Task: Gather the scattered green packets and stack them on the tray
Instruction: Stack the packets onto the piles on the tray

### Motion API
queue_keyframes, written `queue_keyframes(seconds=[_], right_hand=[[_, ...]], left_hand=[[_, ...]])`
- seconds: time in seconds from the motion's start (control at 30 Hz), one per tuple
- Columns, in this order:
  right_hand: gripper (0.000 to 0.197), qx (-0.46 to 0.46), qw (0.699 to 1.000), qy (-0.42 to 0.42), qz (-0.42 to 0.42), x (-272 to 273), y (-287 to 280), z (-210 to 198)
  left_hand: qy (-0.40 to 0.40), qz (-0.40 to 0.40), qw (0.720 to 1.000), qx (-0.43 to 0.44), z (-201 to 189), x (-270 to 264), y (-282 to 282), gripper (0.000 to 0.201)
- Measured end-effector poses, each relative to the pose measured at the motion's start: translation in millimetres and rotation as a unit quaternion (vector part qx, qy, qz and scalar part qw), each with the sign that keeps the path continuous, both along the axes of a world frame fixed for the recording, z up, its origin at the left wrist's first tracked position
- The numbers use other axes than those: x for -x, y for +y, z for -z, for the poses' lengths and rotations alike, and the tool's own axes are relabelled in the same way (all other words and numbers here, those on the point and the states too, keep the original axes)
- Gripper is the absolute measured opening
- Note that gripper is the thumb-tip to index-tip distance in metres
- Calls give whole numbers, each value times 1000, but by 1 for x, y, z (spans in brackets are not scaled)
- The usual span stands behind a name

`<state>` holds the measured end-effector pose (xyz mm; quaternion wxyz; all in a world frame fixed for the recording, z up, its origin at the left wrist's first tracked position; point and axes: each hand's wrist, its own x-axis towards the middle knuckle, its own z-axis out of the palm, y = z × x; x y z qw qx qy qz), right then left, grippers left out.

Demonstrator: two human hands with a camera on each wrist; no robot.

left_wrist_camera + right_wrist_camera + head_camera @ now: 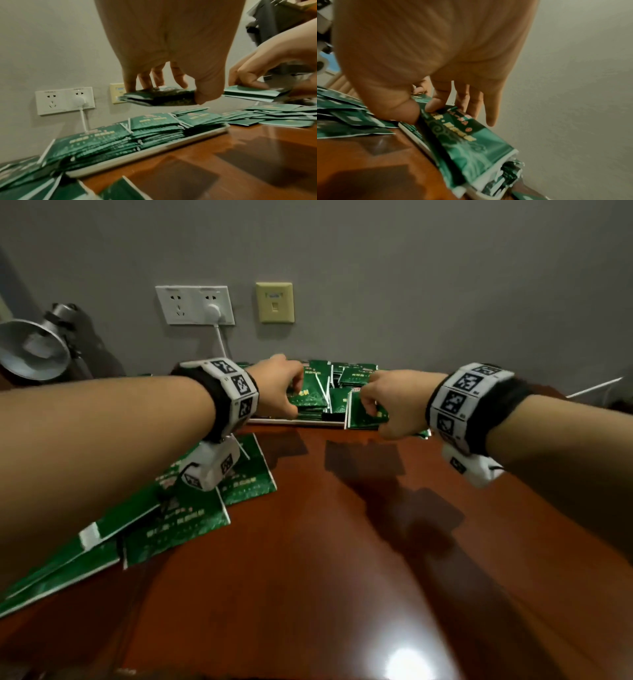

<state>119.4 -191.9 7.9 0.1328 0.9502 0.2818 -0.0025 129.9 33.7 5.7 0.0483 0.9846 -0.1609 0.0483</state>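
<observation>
Glossy green foil packets [154,129] lie stacked flat in the shallow white tray [154,152] on the polished wooden table [342,542]; the left hand [171,54] and right hand [436,60] each pinch a thin bundle above it.

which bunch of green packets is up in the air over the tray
The small bunch gripped by the left hand, held clear above the tray; the other packets lie in the tray or on the table.
</observation>
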Motion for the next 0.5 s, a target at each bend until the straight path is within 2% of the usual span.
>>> queue_keyframes(seconds=[0.13,0.3,0.5], right_hand=[[27,-6,1000,-4,-4,-58,15,-2],[30,27,999,16,3,-115,27,15],[34,36,999,22,-1,-137,27,32]], left_hand=[[-3,-7,1000,0,-6,-68,5,36],[-11,-2,1000,-3,3,-143,-7,35],[22,22,999,-37,26,-184,-16,30]])
